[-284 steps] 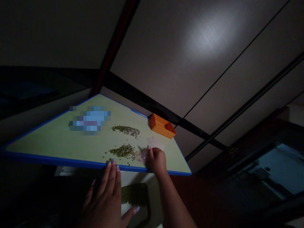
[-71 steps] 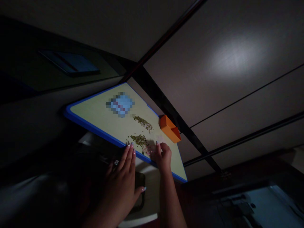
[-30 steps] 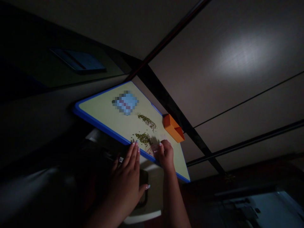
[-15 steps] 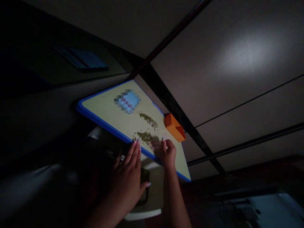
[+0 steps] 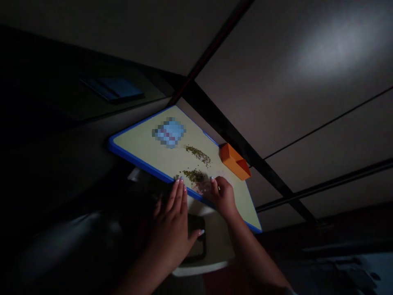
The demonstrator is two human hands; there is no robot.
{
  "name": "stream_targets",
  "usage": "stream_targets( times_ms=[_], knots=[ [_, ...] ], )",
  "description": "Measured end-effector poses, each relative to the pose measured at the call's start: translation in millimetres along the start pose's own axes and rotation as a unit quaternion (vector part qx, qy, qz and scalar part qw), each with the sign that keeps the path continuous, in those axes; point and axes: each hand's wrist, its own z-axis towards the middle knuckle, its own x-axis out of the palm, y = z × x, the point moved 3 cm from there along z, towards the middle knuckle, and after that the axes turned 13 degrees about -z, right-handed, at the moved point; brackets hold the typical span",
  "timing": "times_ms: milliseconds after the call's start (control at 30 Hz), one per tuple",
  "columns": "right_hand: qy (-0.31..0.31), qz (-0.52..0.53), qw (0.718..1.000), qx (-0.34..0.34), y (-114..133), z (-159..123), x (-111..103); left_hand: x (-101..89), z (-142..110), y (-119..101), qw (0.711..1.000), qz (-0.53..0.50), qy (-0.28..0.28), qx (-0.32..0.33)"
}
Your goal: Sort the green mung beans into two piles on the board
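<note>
My left hand (image 5: 173, 221) is stretched out, its fingertips at the blue near edge of a pale yellow tabletop (image 5: 138, 143). Just past those fingertips lies a loose pile of small green grains (image 5: 194, 176). My right hand (image 5: 224, 194) is curled with the thumb up, low over the table to the right of this pile. Anything inside its fingers is too dark and small to name. A pale pinkish patch (image 5: 201, 187) lies between the hand and the pile. Farther back is a second, longer strip of green grains (image 5: 199, 154).
An orange open box (image 5: 236, 163) stands at the table's far right edge, by a panelled wall. A blurred-out bluish item (image 5: 170, 133) lies toward the back left. Below the near edge, a dark-rimmed container (image 5: 199, 246) is partly hidden by my left hand.
The view has swung, so the table sits farther right in the picture. My left hand keeps to the near edge, now covering more of the container below. My right hand stays beside the near pile, still curled.
</note>
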Motion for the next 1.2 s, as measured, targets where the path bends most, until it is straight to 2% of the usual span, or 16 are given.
stream_targets(
  times_ms=[167, 333, 533, 733, 933, 1200],
  knots=[
    [-0.039, -0.003, 0.999, -0.005, 17, 16, 4, -1.0, 0, 5, 0.998, 0.053, -0.03, 0.017],
    [-0.042, -0.023, 0.998, -0.027, 51, 42, 18, -2.3, -5, 3, 0.992, 0.101, -0.073, 0.032],
    [-0.029, -0.022, 0.999, 0.004, 75, 51, 27, 1.2, -7, 0, 0.988, 0.131, -0.059, 0.057],
    [-0.048, -0.044, 0.997, 0.049, 58, 46, 36, 2.5, -7, -1, 0.989, 0.128, -0.03, 0.061],
    [-0.059, -0.086, 0.993, 0.063, 32, 43, 34, 1.2, -8, -2, 0.99, 0.118, -0.033, 0.066],
    [-0.014, -0.153, 0.986, 0.056, 7, 36, 26, 5.2, -8, 3, 0.99, 0.114, -0.05, 0.066]
  ],
)
